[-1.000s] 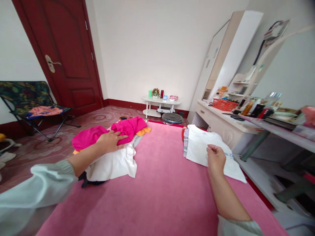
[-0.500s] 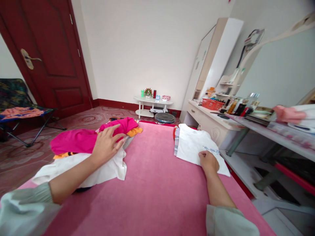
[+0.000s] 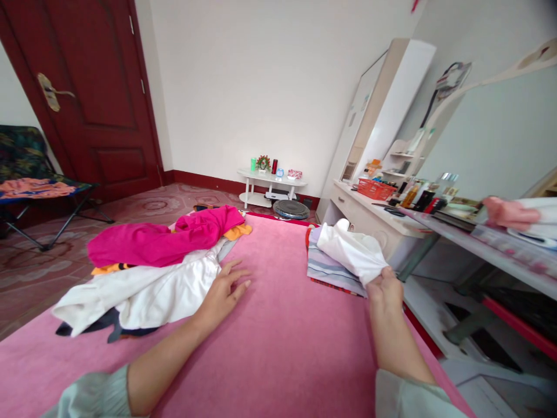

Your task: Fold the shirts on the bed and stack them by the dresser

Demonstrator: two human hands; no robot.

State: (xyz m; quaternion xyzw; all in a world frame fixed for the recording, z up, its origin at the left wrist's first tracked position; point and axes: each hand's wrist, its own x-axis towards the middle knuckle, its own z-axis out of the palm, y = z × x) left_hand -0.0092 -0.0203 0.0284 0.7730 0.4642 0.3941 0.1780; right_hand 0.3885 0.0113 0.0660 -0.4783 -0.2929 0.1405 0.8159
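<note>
My right hand (image 3: 386, 285) is closed on the near edge of a white T-shirt (image 3: 354, 251), which bunches up as it lifts off a stack of folded clothes (image 3: 333, 268). Grey-striped cloth and a red edge show in that stack. My left hand (image 3: 226, 288) hovers or rests over the pink bedspread (image 3: 278, 337) with its fingers apart, holding nothing. Beside it lies a loose heap with a magenta garment (image 3: 161, 241) on top, a white garment (image 3: 167, 290) below, and bits of orange and dark cloth.
A vanity (image 3: 374, 212) with bottles and a red basket (image 3: 376, 187) stands at the right, near a glass-topped table (image 3: 470, 232). A small white table (image 3: 272, 176) is by the far wall. At left stands a folding chair (image 3: 52, 188) before a dark red door (image 3: 100, 98).
My right hand has gripped the white T-shirt's edge and pulled it up, baring the striped cloth beneath. My left hand has moved off the heap, right and nearer, to the bedspread.
</note>
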